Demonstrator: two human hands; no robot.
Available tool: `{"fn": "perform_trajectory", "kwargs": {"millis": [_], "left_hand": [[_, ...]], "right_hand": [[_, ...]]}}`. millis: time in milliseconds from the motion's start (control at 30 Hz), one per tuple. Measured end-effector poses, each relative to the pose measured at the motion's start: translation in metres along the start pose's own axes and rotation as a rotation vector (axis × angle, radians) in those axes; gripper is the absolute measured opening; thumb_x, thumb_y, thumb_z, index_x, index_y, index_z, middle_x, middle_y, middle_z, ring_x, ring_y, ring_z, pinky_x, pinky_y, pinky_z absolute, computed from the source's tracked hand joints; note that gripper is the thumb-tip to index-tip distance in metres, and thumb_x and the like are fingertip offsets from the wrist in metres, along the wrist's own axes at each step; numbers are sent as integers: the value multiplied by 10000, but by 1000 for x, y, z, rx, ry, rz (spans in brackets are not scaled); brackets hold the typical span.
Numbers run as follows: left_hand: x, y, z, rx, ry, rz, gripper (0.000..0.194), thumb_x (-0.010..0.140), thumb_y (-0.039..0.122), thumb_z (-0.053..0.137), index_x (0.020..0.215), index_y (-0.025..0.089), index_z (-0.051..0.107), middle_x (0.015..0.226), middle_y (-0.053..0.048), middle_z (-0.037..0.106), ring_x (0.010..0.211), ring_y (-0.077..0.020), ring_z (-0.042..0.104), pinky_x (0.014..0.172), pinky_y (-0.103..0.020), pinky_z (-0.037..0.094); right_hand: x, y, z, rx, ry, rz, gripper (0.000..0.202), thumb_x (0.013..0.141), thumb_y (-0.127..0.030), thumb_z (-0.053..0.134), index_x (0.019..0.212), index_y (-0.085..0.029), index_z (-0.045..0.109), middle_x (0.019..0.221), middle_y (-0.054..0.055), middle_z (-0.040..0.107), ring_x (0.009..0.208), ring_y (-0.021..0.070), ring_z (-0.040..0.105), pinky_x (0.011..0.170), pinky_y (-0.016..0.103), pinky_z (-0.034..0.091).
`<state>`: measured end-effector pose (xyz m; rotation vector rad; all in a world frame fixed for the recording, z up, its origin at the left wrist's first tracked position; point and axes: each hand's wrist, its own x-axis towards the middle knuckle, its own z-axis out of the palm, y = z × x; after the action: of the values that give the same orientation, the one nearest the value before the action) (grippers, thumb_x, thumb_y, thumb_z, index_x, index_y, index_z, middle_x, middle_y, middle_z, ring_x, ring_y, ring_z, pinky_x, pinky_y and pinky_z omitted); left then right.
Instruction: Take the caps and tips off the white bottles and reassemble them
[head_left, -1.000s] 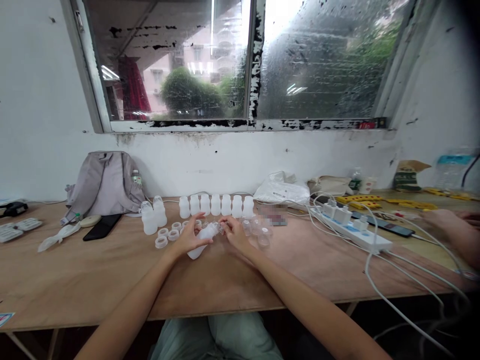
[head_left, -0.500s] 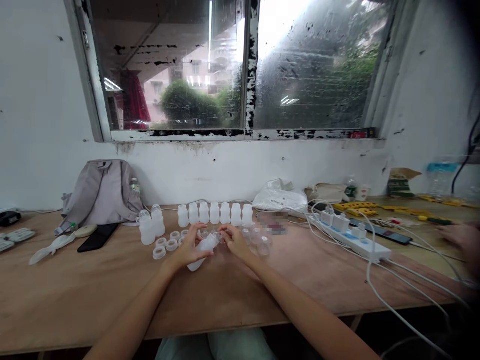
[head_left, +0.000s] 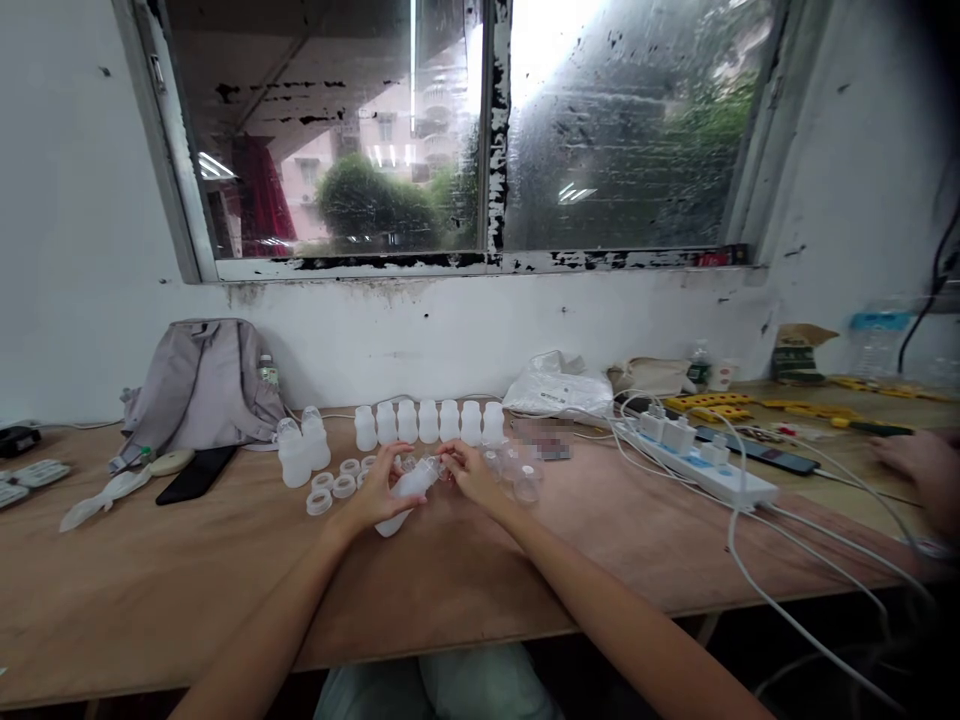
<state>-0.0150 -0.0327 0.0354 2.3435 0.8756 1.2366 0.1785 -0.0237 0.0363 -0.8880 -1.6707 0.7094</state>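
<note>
Head view | wooden table point(head_left: 225, 590) under both hands | backpack point(head_left: 206, 385) well left of left hand | seven-bottle row point(head_left: 427, 422) beyond hands | left hand point(head_left: 379, 493) wrapped around tilted bottle point(head_left: 409, 484), between hands | right hand point(head_left: 469, 473) narrowed at its clear top, grip unclear | clear covers point(head_left: 526, 488) right of right hand | white rings point(head_left: 319, 502) left of left hand

Forearms point(head_left: 311, 580), 2, bare, converging forward; left hand point(head_left: 384, 488), fingers curled, thumb point(head_left: 411, 501) extended; right hand point(head_left: 471, 472), fingers bent and pinched, near left.
</note>
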Motion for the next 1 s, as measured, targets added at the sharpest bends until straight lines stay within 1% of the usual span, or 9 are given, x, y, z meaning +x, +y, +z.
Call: {"fn": "perform_trajectory", "kwargs": {"millis": [267, 467, 533, 633, 767, 833, 900, 1000], "left_hand": [[1, -1, 0, 18, 0, 3, 660, 599, 400, 700, 1154, 237, 383, 1185, -82, 385, 736, -126, 496, 732, -339, 460], [1, 4, -1, 43, -8, -4, 634, 608, 394, 694, 1144, 242, 390, 1189, -76, 389, 748, -127, 493, 742, -335, 451], [1, 6, -1, 42, -7, -5, 633, 608, 394, 694, 1142, 241, 391, 1194, -76, 386, 755, -129, 494, 754, -341, 450], [0, 7, -1, 36, -3, -8, 640, 602, 386, 699, 1141, 243, 386, 1200, -75, 379, 779, -135, 498, 766, -345, 453], [0, 7, 0, 36, -21, 0, 638, 608, 392, 694, 1147, 250, 384, 1209, -74, 376, 790, -137, 506, 768, -341, 456], [-1, 7, 0, 42, -34, 8, 635, 616, 393, 688, 1153, 251, 380, 1213, -75, 378, 797, -142, 508, 768, -342, 454], [-1, 7, -1, 57, -61, -9, 646, 628, 402, 676, 1173, 251, 364, 1196, -74, 405, 809, -153, 508, 772, -347, 448], [-2, 6, -1, 87, -142, -80, 668, 655, 432, 644, 1216, 242, 336, 1092, -65, 500, 818, -183, 522, 774, -359, 433]], "right_hand": [[0, -1, 0, 21, -18, -8, 125, 778, -284, 457, 821, -195, 534, 505, -56, 494, 422, 89, 481, 405, 196, 394], [-1, 0, 1, 29, -24, -3, 147, 785, -322, 458, 836, -207, 534, 504, -53, 498, 420, 96, 490, 404, 202, 397], [-1, 1, 1, 16, -20, -13, 154, 786, -340, 460, 825, -213, 538, 531, -45, 519, 413, 95, 491, 398, 205, 391], [-1, 1, 0, -18, -13, -42, 178, 791, -367, 452, 757, -214, 534, 550, -37, 529, 410, 96, 484, 399, 211, 373], [0, -1, -2, -139, -1, -95, 244, 803, -362, 429, 625, -208, 494, 485, -49, 460, 427, 101, 440, 438, 222, 349], [0, -1, -1, -193, 20, -126, 275, 805, -350, 417, 575, -206, 463, 493, -42, 439, 464, 106, 427, 462, 227, 336], [0, -1, 1, -220, 42, -138, 294, 809, -338, 400, 548, -206, 437, 508, -35, 427, 490, 111, 415, 475, 231, 322], [0, 2, 3, -216, 66, -118, 308, 814, -330, 388, 531, -209, 408, 508, -33, 404, 488, 112, 396, 470, 236, 306]]}}
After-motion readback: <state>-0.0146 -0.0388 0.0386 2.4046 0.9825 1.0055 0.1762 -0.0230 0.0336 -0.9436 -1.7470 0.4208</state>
